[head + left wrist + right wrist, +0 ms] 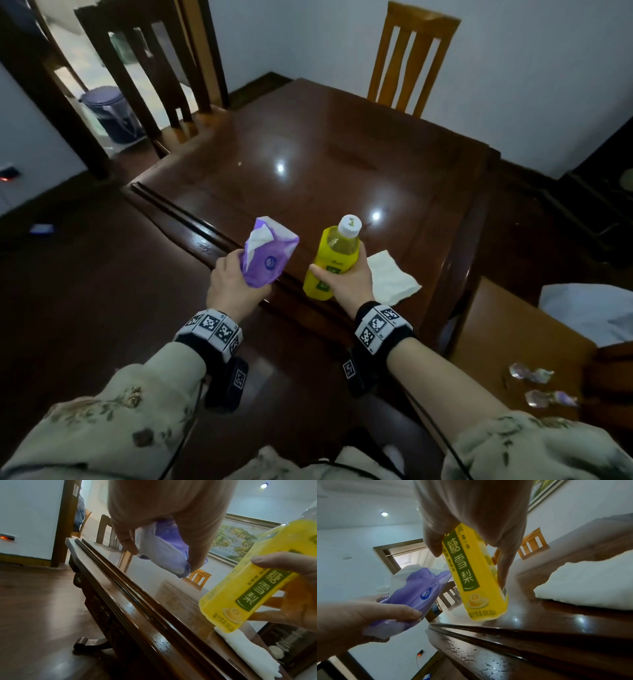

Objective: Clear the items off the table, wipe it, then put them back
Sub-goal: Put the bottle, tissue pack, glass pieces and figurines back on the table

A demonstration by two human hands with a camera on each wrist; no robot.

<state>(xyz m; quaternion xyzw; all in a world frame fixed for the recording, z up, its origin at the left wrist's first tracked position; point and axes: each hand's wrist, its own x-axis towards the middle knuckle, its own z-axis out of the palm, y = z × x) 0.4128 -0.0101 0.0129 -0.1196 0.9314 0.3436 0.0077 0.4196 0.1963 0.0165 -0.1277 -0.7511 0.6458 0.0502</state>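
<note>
My left hand (234, 284) grips a purple tissue pack (269, 255) with white tissue sticking out of its top, held above the near edge of the dark wooden table (308, 164). From the left wrist, the pack (163, 550) hangs between thumb and fingers. My right hand (349, 281) is wrapped round a yellow drink bottle (334, 258) with a white cap, tilted just above the tabletop. The right wrist view has the bottle (471, 577) and the tissue pack (416, 592) side by side. A white paper towel (392, 277) lies flat on the table right of the bottle.
A dark wooden chair (154, 68) stands at the table's far left and a lighter wooden chair (411, 58) at the far side. A low wooden surface (507, 342) at the right holds candy wrappers (531, 373) and a pale cloth (589, 311). A purple bin (109, 113) sits beyond the doorway.
</note>
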